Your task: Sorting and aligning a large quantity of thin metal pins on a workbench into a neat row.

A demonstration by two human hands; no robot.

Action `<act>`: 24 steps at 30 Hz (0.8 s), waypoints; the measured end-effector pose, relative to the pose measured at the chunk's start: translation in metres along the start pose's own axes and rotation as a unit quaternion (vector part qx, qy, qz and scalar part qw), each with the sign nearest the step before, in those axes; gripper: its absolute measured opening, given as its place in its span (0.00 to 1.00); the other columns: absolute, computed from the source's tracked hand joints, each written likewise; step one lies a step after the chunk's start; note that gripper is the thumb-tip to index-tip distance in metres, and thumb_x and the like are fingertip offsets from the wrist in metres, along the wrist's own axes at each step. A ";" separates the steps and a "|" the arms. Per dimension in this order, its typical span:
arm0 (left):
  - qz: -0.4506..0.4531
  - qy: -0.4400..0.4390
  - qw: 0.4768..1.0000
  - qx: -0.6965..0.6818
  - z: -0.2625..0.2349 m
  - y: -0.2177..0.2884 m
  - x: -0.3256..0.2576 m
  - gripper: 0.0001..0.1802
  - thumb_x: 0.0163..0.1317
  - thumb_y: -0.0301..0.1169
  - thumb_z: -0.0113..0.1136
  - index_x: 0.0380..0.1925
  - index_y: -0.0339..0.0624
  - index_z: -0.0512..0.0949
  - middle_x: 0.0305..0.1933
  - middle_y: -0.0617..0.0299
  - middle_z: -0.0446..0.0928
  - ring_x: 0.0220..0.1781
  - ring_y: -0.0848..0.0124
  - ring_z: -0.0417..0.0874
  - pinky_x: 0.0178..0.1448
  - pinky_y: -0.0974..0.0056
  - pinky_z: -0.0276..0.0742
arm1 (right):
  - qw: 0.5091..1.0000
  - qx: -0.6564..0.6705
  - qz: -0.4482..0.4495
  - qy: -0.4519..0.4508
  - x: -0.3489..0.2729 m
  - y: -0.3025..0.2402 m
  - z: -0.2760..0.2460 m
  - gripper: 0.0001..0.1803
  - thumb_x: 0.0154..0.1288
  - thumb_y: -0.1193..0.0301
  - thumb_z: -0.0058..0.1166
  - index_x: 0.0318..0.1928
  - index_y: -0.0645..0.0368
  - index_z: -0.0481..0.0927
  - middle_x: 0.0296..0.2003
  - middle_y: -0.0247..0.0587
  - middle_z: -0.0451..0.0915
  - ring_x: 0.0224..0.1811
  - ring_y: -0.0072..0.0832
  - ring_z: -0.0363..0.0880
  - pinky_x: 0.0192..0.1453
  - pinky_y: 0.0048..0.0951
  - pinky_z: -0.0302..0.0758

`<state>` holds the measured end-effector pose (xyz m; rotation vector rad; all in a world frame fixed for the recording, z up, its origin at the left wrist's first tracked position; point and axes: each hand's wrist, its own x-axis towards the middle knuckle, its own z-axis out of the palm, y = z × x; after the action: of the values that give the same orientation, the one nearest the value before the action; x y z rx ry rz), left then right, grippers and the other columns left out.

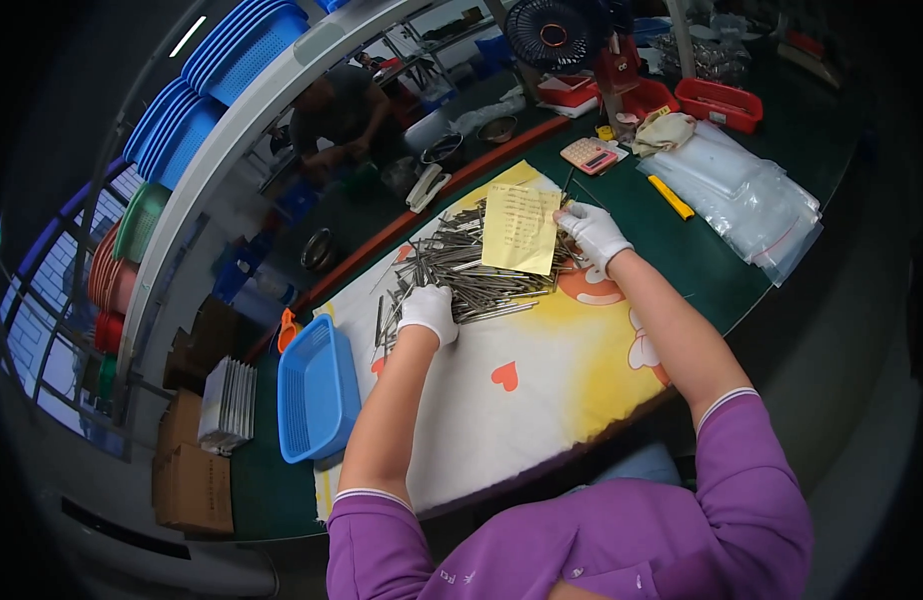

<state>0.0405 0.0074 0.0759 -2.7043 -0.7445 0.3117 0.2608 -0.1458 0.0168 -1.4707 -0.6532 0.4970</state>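
A heap of thin grey metal rods [462,272] lies on the pale cloth [462,400] with yellow patches and red hearts. My left hand [432,312], in a white glove, curls its fingers around rods at the heap's near-left edge; its fingertips are partly hidden. A handwritten yellow sheet of paper [522,229] stands over the right part of the heap and covers some rods. At its right edge my white-gloved right hand [594,235] pinches the paper between thumb and fingers.
Left of the cloth sits a blue plastic basket [320,390], with an orange tool [289,328] behind it. On the green tabletop at right are a pink calculator [592,155], a yellow cutter [671,197], clear plastic bags [747,190] and a red tray [720,104]. A person [340,115] sits beyond.
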 end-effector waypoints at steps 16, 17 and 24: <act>-0.041 0.038 0.993 -0.102 0.018 -0.008 -0.003 0.15 0.45 0.26 0.55 0.37 0.38 0.75 0.41 0.44 0.75 0.48 0.50 0.75 0.54 0.57 0.72 | 0.999 -0.032 0.005 0.003 -0.005 -0.005 -0.002 0.20 0.60 0.59 0.55 0.44 0.63 0.78 0.37 0.41 0.80 0.38 0.28 0.77 0.45 0.26 0.71; -0.048 0.054 0.989 -0.132 0.022 -0.012 -0.004 0.16 0.45 0.28 0.56 0.38 0.38 0.75 0.42 0.43 0.74 0.48 0.49 0.74 0.55 0.57 0.71 | 1.000 -0.030 0.005 0.001 -0.007 -0.010 0.000 0.20 0.60 0.59 0.55 0.44 0.63 0.78 0.37 0.41 0.80 0.38 0.28 0.77 0.45 0.26 0.71; -0.057 0.089 0.974 -0.200 0.035 -0.020 -0.006 0.24 0.43 0.33 0.62 0.43 0.39 0.74 0.47 0.43 0.70 0.52 0.50 0.71 0.57 0.57 0.69 | 0.997 -0.063 -0.034 0.006 -0.001 0.000 -0.003 0.19 0.61 0.59 0.54 0.41 0.64 0.78 0.34 0.39 0.80 0.35 0.25 0.75 0.43 0.25 0.71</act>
<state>0.0159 0.0291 0.0516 -2.9874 -0.9930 -0.1242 0.2620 -0.1483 0.0170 -1.5622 -0.7334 0.4000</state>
